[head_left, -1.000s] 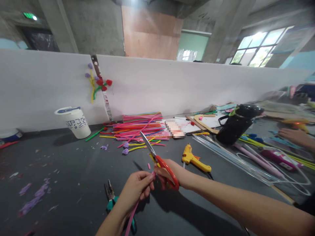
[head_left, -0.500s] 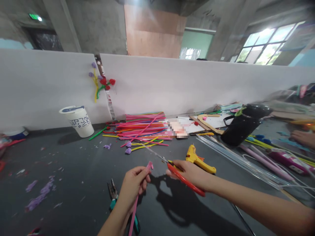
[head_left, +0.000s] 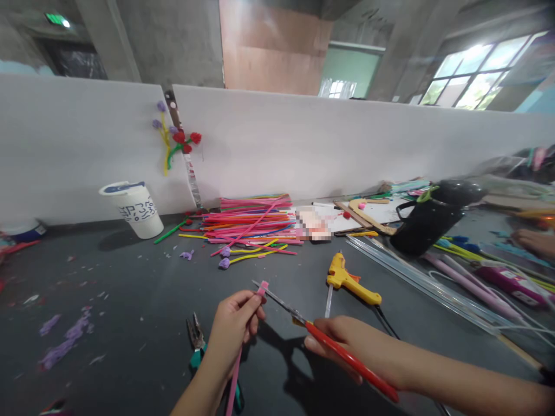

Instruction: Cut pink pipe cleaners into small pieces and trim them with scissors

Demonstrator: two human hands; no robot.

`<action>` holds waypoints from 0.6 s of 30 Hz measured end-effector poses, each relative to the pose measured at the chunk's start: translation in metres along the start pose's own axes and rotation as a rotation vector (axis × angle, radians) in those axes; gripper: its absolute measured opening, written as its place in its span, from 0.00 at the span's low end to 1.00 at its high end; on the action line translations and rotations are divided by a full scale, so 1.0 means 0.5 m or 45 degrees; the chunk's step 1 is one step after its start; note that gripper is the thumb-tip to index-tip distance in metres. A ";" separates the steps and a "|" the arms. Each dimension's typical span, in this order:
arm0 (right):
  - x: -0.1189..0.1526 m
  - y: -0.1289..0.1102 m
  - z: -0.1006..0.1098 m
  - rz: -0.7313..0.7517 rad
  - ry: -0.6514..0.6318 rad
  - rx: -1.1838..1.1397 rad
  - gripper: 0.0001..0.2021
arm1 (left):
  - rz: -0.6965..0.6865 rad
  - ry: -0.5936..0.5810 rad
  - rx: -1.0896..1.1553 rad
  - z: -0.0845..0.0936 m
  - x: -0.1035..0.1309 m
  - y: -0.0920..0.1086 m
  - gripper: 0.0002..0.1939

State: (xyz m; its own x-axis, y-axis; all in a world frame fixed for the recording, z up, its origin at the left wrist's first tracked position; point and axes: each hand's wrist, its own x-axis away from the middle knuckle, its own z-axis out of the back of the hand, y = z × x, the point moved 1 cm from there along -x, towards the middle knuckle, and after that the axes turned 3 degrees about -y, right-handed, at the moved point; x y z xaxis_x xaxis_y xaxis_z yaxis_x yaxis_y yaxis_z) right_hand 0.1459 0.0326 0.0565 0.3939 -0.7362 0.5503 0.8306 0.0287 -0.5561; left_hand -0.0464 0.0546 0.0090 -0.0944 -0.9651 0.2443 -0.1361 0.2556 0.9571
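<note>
Between the thumb and fingers of my left hand [head_left: 237, 319] is a pink pipe cleaner [head_left: 235, 381], its flat end standing out above the fingertips and its length hanging below the fist. My right hand [head_left: 351, 346] is closed around red-handled scissors [head_left: 284, 305]. Their blades point left and lie at the tip of the pink end; whether they are touching it I cannot tell. Under my left forearm lie teal-handled pliers [head_left: 197, 341], partly hidden. A yellow glue gun [head_left: 349, 281] rests just beyond my right hand.
Behind my hands lies a pile of pink and red pipe cleaners [head_left: 251, 222], with purple-tipped yellow stems [head_left: 247, 257] before it. A white cup [head_left: 136, 211] stands left, a black jug [head_left: 427, 219] right, near clear glue sticks [head_left: 411, 283]. Purple fuzz [head_left: 69, 341] litters the left. Another person's hand [head_left: 537, 242] shows far right.
The scissors have swung down and toward me, bringing their blades to the pink pipe cleaner's end. My right hand has lowered, uncovering more of the glue gun. My left hand keeps its hold.
</note>
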 end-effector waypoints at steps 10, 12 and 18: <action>-0.012 0.008 -0.011 0.052 -0.056 -0.095 0.21 | 0.039 -0.025 -0.076 0.001 -0.003 -0.009 0.13; -0.014 0.013 -0.013 0.055 -0.070 -0.099 0.22 | 0.038 -0.025 -0.091 0.002 -0.005 -0.012 0.13; -0.017 0.022 -0.017 0.124 -0.073 -0.105 0.22 | 0.055 -0.017 -0.110 -0.001 -0.006 -0.014 0.13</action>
State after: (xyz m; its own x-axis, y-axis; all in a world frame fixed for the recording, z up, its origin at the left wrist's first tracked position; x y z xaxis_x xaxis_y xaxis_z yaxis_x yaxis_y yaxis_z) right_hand 0.1482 0.0335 0.0404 0.4950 -0.6929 0.5242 0.7528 0.0407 -0.6569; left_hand -0.0448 0.0557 0.0015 -0.1112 -0.9523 0.2842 -0.0458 0.2906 0.9557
